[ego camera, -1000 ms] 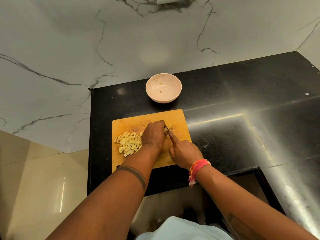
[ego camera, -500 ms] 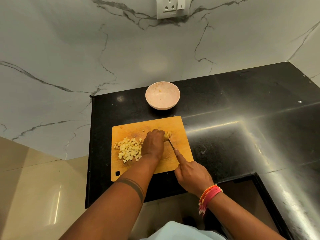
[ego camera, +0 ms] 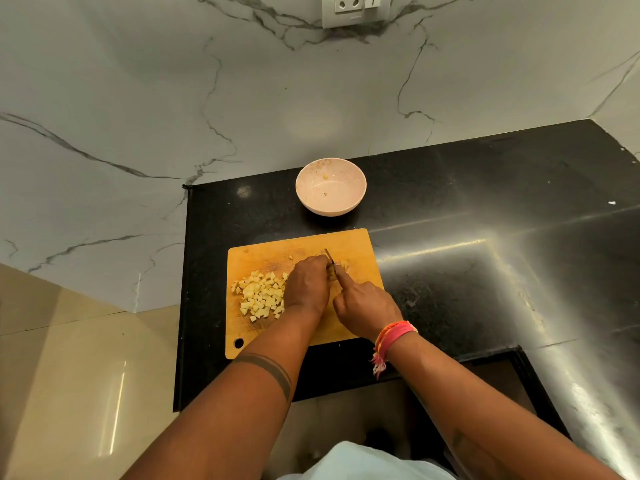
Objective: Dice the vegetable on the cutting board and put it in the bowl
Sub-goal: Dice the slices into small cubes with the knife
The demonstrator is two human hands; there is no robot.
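Fingertips are the worry: the left hand (ego camera: 309, 286) is curled over the last uncut piece of vegetable (ego camera: 343, 265) at the far side of the cutting board (ego camera: 360, 252), right against the knife (ego camera: 330, 258) gripped in the right hand (ego camera: 366, 305). A slip on so small a piece (mostly hidden) could nick a finger. Diced cubes (ego camera: 260, 294) sit heaped near the board's left edge, where a nudge might scatter them before they reach the nearly empty bowl (ego camera: 330, 190).

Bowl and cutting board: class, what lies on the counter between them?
Nothing: the head view shows only bare black counter between the bowl and the cutting board's far edge.
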